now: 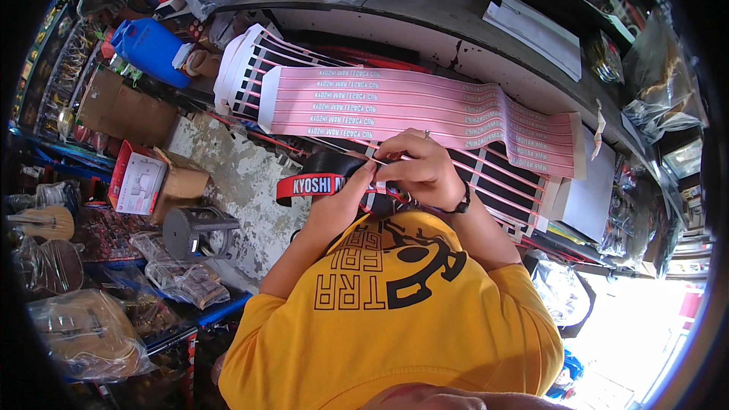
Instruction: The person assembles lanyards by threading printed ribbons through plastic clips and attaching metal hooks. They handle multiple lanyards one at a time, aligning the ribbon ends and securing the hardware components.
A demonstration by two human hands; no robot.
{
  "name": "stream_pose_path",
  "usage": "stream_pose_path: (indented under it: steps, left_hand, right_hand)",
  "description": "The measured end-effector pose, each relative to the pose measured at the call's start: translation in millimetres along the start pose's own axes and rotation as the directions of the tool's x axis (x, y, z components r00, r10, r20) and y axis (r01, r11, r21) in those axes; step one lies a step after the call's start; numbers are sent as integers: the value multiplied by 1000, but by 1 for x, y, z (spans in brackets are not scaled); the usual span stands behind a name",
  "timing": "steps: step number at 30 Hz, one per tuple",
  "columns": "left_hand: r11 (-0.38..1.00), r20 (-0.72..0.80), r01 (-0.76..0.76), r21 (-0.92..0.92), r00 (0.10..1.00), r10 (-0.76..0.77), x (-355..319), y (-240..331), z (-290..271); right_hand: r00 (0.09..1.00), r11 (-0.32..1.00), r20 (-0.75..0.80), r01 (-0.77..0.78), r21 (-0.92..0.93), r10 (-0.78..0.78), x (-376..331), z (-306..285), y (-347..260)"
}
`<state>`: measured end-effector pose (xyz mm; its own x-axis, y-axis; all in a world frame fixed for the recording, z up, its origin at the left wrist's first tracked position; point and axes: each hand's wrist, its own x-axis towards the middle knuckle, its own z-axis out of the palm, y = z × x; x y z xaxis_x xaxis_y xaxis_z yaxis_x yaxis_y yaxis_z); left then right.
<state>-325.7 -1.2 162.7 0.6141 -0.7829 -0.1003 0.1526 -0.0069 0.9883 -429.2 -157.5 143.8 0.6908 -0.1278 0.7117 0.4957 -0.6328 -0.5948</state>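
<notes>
A red strap (306,186) with pale printed lettering loops out to the left of my left hand (351,191), whose fingers are closed on it. Close beside it, my right hand (419,170) has its thumb and fingers pinched together near the left fingertips. What sits in that pinch is too small to make out. Both hands are held in front of my yellow shirt. Just beyond them lies a long pink sheet (425,110) printed in rows, on top of black-and-white striped sheets (250,61).
A grey ledge (448,19) runs along the far side, with white papers (531,34) on it. To the left are a blue plastic container (148,49), a cardboard box (121,106), a red-and-white box (138,181) and a dark stool-like object (199,231). Plastic-wrapped goods (87,326) fill the lower left.
</notes>
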Motion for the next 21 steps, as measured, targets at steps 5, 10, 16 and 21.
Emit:
stream_pose_path:
  steps: [5,10,16,21]
  left_hand:
    - [1000,23,-1,-7,1000,1,3,-5,-1]
    - [999,68,-21,-35,997,24,6,-13,-3]
    - [979,128,-76,189,990,52,6,-10,-6]
    - [989,-46,68,132,997,-62,11,-8,-5]
  right_hand:
    - [996,998,68,60,-10,-59,2,-7,-2]
    - [993,998,105,63,-31,-59,5,-8,-5]
    - [985,986,166,64,-151,-38,3,-4,-6]
    - [996,913,71,86,-399,-62,-4,5,-3]
